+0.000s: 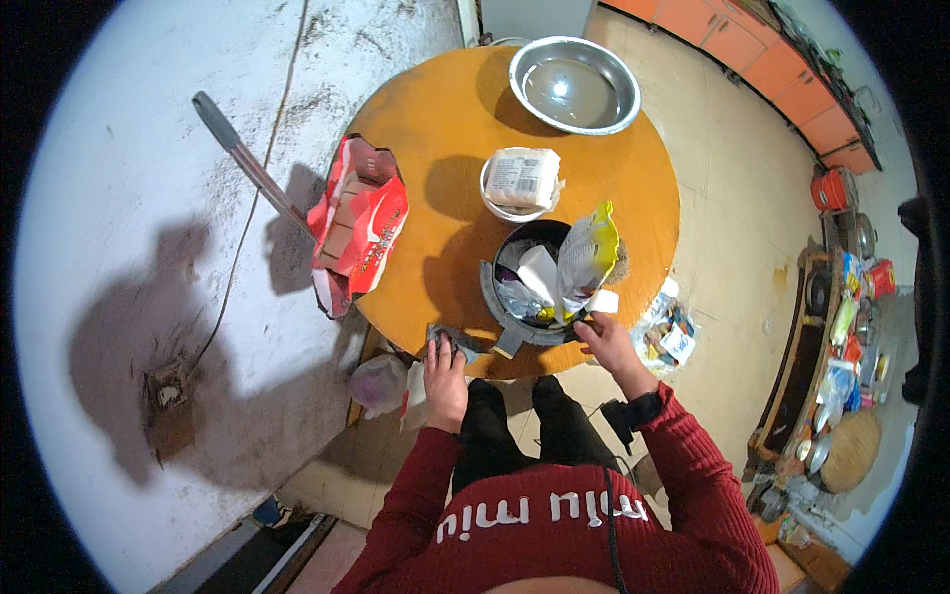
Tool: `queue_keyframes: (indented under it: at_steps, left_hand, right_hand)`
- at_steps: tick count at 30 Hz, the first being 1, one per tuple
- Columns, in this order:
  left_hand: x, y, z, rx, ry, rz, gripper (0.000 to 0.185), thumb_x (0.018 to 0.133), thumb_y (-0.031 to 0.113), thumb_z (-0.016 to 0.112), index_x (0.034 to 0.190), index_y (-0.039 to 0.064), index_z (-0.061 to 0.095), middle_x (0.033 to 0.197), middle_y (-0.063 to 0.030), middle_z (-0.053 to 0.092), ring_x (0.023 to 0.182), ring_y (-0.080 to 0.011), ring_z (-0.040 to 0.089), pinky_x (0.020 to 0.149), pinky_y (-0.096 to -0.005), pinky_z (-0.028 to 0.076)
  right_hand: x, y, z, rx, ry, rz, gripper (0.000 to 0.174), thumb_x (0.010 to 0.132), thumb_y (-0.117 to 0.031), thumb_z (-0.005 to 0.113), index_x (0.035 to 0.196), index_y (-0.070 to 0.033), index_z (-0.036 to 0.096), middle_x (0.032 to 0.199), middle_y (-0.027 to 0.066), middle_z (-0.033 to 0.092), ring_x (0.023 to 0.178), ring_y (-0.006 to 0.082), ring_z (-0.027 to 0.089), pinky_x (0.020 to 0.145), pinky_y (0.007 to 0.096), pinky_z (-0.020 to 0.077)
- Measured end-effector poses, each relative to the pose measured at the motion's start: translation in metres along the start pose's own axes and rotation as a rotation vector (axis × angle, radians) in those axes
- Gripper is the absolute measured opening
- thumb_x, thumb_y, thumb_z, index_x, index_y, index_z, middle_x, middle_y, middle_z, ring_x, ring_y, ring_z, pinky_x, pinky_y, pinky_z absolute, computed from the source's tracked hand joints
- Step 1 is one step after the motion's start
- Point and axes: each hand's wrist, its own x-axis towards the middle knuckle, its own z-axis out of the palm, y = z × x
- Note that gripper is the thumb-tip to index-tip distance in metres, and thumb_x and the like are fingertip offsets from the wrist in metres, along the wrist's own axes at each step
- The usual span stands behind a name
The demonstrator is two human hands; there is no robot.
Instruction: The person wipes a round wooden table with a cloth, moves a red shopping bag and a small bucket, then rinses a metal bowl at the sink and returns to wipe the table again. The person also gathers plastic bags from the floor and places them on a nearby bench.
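Note:
My left hand (447, 386) lies at the near edge of the round wooden table (423, 111), its fingers over a crumpled grey cloth (466, 341). My right hand (614, 349) has its thumb and fingertips at the near right rim of a dark round pot-like container (487, 286). Inside the container are a white crumpled piece (537, 272) and an opened silver-and-yellow packet (586, 260), which sticks up past the rim. A small white piece (603, 301) is just above my right fingers. The pot's grey handle-like tab (510, 340) points toward me.
Behind the pot, a paper-wrapped pack (522, 178) rests on a white bowl (486, 194). A wide metal basin (523, 104) holds liquid at the far edge. An opened red package (382, 237) sits left, near a pole (256, 171) against the wall. A filled plastic bag (664, 334) hangs right.

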Motion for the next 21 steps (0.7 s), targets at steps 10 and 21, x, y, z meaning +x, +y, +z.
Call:
queue_keyframes:
  at_steps: [10,21]
  left_hand:
    - [0.008,-0.065,-0.006,-0.144,0.219,-0.179,0.03,0.078,0.0,0.058,0.108,-0.003,0.059,0.133,-0.021,0.049,0.124,-0.0402,0.044,0.103,-0.0443,0.038]
    - [0.088,-0.158,-0.09,-0.651,0.253,-0.232,0.032,0.085,0.01,0.049,0.115,-0.002,0.047,0.105,-0.0296,0.057,0.098,-0.0488,0.053,0.084,-0.048,0.044]
  right_hand:
    - [0.008,0.01,0.079,0.091,-0.089,-0.036,0.04,0.088,-0.035,0.066,0.097,0.004,0.061,0.076,0.0075,0.066,0.066,0.0125,0.06,0.058,0.0284,0.0481]
    - [0.029,-0.049,0.145,0.162,-0.096,0.049,0.039,0.091,-0.029,0.065,0.114,0.002,0.058,0.092,0.0077,0.067,0.082,0.0159,0.065,0.065,0.0297,0.0525]
